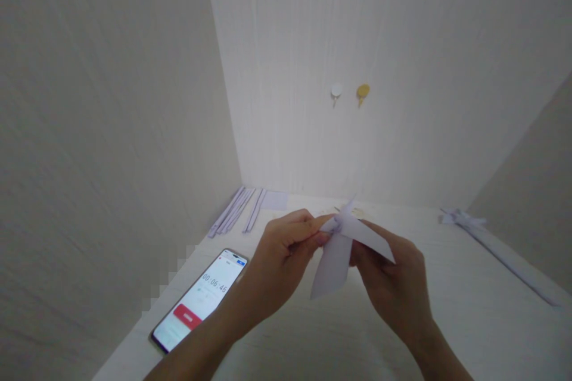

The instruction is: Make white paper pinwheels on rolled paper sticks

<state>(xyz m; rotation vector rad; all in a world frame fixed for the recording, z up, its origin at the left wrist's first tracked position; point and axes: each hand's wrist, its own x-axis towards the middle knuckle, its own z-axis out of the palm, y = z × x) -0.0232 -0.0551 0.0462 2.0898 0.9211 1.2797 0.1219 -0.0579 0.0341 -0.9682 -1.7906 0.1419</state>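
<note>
Between my hands, above the table, is a pale lilac paper pinwheel [338, 262] with several flat blades meeting at a small folded centre. My left hand [290, 250] pinches it near that centre, thumb and forefinger closed on a curled blade end. My right hand [393, 277] grips it from behind the right side; one blade covers part of the fingers, so their exact hold is partly hidden. One blade points up, one hangs down and one slants to the right.
At the back left lie several folded paper strips [232, 211] and a flat paper square [274, 200]. A phone [201, 297] showing a running timer lies left of my forearm. Along the right edge rests a finished-looking pinwheel on a stick [500, 256]. Two wall hooks [363, 91] hang ahead.
</note>
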